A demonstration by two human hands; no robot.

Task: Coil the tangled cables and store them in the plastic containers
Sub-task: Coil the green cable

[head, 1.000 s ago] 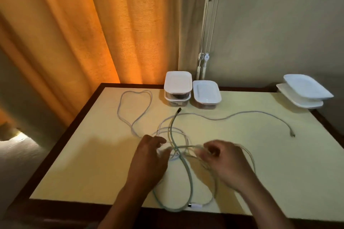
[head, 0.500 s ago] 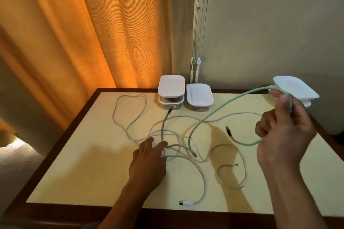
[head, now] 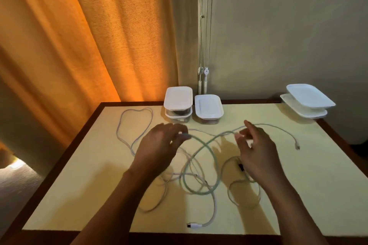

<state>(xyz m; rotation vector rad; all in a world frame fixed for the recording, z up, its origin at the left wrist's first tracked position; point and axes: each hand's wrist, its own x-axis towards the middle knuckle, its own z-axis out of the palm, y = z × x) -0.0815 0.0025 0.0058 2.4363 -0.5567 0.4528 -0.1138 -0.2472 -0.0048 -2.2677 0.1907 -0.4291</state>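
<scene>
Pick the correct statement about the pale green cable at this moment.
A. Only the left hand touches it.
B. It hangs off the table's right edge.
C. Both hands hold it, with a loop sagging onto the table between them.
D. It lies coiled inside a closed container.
C: the left hand and right hand each pinch the pale green cable, and its loop droops onto the table between them.

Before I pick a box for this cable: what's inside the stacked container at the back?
The lower box of the stacked containers shows something dark through its clear wall; what it is cannot be told. The upper lidded box hides the rest.
</scene>
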